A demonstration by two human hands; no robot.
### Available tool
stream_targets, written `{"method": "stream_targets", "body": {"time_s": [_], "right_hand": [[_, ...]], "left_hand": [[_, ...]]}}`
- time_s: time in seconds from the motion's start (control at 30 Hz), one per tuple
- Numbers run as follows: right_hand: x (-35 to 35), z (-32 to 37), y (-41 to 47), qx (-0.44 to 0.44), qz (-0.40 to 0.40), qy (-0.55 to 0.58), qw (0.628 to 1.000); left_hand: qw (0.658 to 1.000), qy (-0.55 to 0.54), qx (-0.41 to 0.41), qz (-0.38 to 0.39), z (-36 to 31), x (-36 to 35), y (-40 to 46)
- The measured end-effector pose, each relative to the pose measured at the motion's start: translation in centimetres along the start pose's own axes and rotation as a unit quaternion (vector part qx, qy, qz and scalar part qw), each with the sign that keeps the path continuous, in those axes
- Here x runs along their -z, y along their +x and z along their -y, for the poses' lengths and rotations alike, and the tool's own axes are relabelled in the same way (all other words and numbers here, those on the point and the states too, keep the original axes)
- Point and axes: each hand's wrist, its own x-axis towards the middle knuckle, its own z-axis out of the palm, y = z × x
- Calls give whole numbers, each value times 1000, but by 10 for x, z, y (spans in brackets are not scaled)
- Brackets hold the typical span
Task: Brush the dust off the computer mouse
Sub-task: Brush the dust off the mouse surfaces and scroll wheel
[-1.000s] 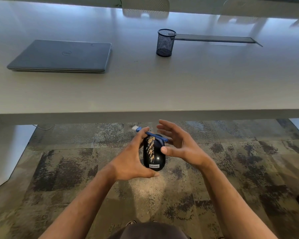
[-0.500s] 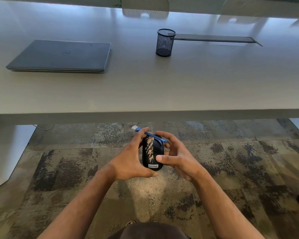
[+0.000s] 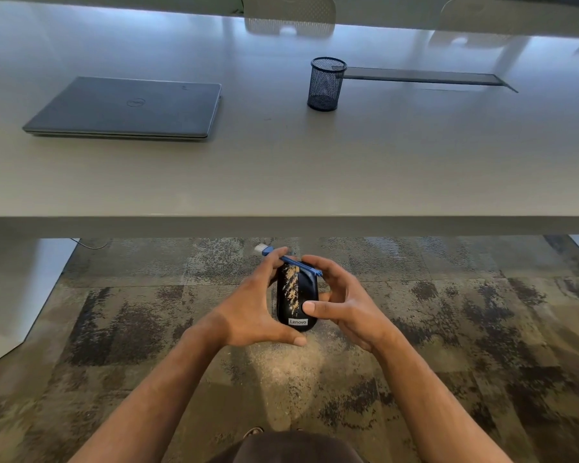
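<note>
A black computer mouse [image 3: 296, 295] with tan dust streaked down its top is held upright over the carpet, below the table's front edge. My left hand [image 3: 254, 312] grips its left side and bottom. A small blue brush [image 3: 291, 260] with white bristles lies across the mouse's upper end, pinned under my left fingers. My right hand [image 3: 341, 305] wraps the mouse's right side, thumb resting on its lower face, fingertips touching the brush handle's right end.
A white table [image 3: 281, 182] fills the upper view, with a closed grey laptop [image 3: 127, 108] at left, a black mesh pen cup [image 3: 326, 83] at centre and a cable slot [image 3: 422, 76] at right. Mottled carpet [image 3: 147, 312] with spilled dust lies below.
My right hand, open beside the mouse a second ago, has closed in onto the mouse's right side, its thumb now on the mouse. My left hand has stayed put.
</note>
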Motion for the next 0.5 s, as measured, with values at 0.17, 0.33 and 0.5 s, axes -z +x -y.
{"method": "stream_targets", "body": {"time_s": [0.17,0.33,0.5], "right_hand": [[1,0,-1,5,1,-4,1000],[5,-3,-1,9,3,-1,1000],[6,-3,-2,6,0,-3,1000]], "left_hand": [[999,-31,-12,-6,1,5,1],[990,-113,-51,-62,4,13,-2],[960,-171,-55,-216,-5,8,5]]}}
